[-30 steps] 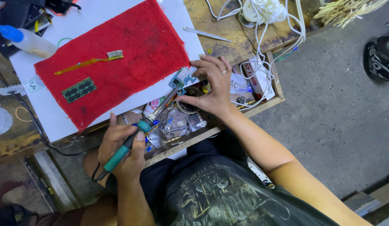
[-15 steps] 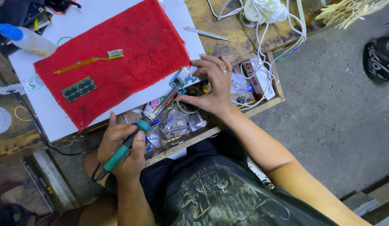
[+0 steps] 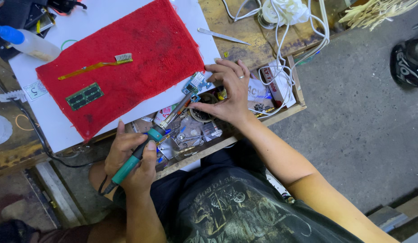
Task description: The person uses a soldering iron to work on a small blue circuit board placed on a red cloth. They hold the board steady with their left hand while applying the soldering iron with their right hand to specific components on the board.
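Nearest, the left hand (image 3: 130,157) has its fingers clamped round the teal-handled soldering iron (image 3: 148,139), whose metal tip points toward 1 o'clock. There it meets the small blue circuit board (image 3: 196,83), pinched between the right hand's (image 3: 229,92) thumb and fingers over the cluttered wooden drawer (image 3: 295,90). Farther, at 10 o'clock, a red towel (image 3: 141,58) carries an orange toothbrush (image 3: 96,65) and a green memory module (image 3: 84,96).
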